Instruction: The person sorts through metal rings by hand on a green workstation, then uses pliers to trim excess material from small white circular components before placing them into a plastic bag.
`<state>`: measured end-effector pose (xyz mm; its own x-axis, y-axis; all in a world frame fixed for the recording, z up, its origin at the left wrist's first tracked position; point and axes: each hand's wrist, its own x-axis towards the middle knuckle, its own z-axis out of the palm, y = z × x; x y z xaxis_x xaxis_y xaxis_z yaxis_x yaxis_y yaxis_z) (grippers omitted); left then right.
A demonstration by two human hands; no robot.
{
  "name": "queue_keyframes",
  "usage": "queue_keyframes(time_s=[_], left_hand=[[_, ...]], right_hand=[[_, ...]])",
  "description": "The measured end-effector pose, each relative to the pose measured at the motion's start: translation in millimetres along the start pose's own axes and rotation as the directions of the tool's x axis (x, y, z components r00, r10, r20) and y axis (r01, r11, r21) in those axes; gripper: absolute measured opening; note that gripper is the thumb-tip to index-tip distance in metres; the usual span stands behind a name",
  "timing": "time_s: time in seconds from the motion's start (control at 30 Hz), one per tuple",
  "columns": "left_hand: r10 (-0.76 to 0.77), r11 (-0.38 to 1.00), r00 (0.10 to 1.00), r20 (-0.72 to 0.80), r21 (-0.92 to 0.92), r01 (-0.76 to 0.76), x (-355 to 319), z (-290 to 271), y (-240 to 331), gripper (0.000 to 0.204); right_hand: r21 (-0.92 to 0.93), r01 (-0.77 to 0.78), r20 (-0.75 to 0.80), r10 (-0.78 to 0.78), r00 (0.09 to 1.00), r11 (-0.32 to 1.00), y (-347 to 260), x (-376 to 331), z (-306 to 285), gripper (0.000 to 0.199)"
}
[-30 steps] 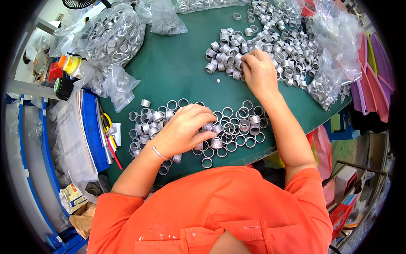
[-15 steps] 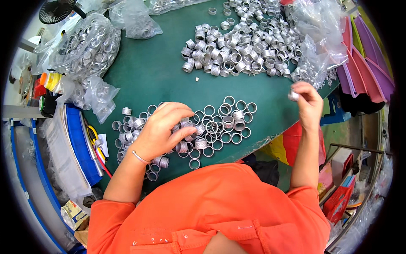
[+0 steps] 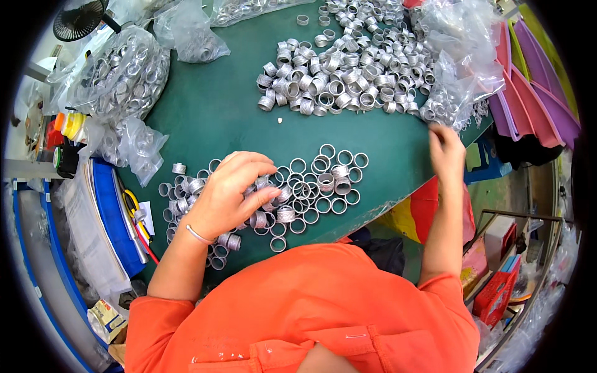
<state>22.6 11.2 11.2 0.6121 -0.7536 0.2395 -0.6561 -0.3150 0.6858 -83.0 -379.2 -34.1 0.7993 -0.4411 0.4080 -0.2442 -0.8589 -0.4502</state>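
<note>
Silver metal rings (image 3: 323,182) lie in a loose cluster before me, some flat and some standing on edge. My left hand (image 3: 233,189) rests over the left part of this cluster, its curved fingers and thumb apart, with rings showing in the gap. It wears a thin bracelet. My right hand (image 3: 446,149) is off at the right, by the table's edge and just below a clear plastic bag (image 3: 444,93) with rings in it. Its fingers are bent together; whatever is between the fingertips is hidden.
A large heap of rings (image 3: 348,74) covers the far right of the green table (image 3: 211,99). Filled plastic bags (image 3: 124,78) stand at the far left beside a small black fan (image 3: 79,20). Yellow-handled pliers (image 3: 132,204) and a blue folder (image 3: 115,214) lie left.
My right hand has shifted slightly left and nearer the plastic bag; the ring it pinched no longer shows. My left hand stays over the cluster. The whole view has shifted slightly.
</note>
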Motion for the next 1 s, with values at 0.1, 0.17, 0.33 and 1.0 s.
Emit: queue_keyframes(time_s=[0.1,0.17,0.33,1.0], left_hand=[[0.012,1.000,1.000,-0.015,0.009,-0.011,-1.3,-2.7,5.0,0.029],[0.014,1.000,1.000,-0.021,0.017,-0.013,-2.9,-4.3,5.4,0.030],[-0.026,1.000,0.999,-0.036,-0.001,0.026,-7.7,-5.9,5.6,0.029],[-0.022,0.999,0.998,0.056,-0.042,0.025,8.9,13.3,17.0,0.040]], right_hand=[[0.196,0.199,-0.013,-0.201,0.980,0.960,-54.5,42.5,40.4,0.013],[0.086,0.401,-0.136,-0.388,0.912,0.912,-68.2,64.1,67.6,0.014],[0.178,0.318,-0.029,-0.318,0.948,0.931,-60.3,81.7,81.9,0.013],[0.783,-0.559,0.605,-0.126,0.786,0.273,-116.7,-20.1,37.0,0.032]])
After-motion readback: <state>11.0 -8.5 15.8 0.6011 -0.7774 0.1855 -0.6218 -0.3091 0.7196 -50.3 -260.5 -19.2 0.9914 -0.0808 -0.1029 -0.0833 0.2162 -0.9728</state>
